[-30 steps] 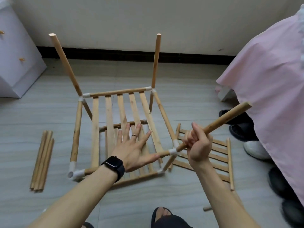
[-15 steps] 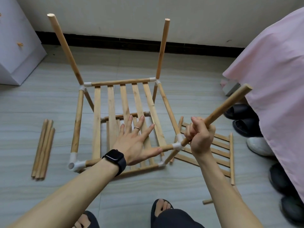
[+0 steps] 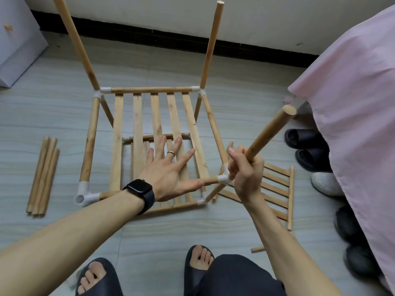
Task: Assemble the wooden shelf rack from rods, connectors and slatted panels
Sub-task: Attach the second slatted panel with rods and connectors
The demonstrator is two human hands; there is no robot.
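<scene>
The half-built rack stands on the floor, its upper slatted panel (image 3: 136,129) framed by rods and white connectors. Two upright rods (image 3: 210,43) rise from the far corners. My left hand (image 3: 168,174) lies flat with spread fingers on the slats, thumb along the front rod. My right hand (image 3: 245,174) grips a wooden rod (image 3: 269,133) whose lower end sits at the near-right white connector (image 3: 223,179); the rod leans up to the right. The near-left connector (image 3: 84,194) has an empty socket.
A bundle of spare rods (image 3: 42,176) lies on the floor at left. A loose slatted panel (image 3: 277,189) lies right of the rack. Shoes (image 3: 307,146) and a pink bedcover (image 3: 352,92) crowd the right side. A white cabinet (image 3: 19,39) stands far left. My sandalled feet are below.
The rod in my right hand has tilted steeper, its top swinging up and towards me. The camera has leaned in closer. My left hand stays pressed on the slats.
</scene>
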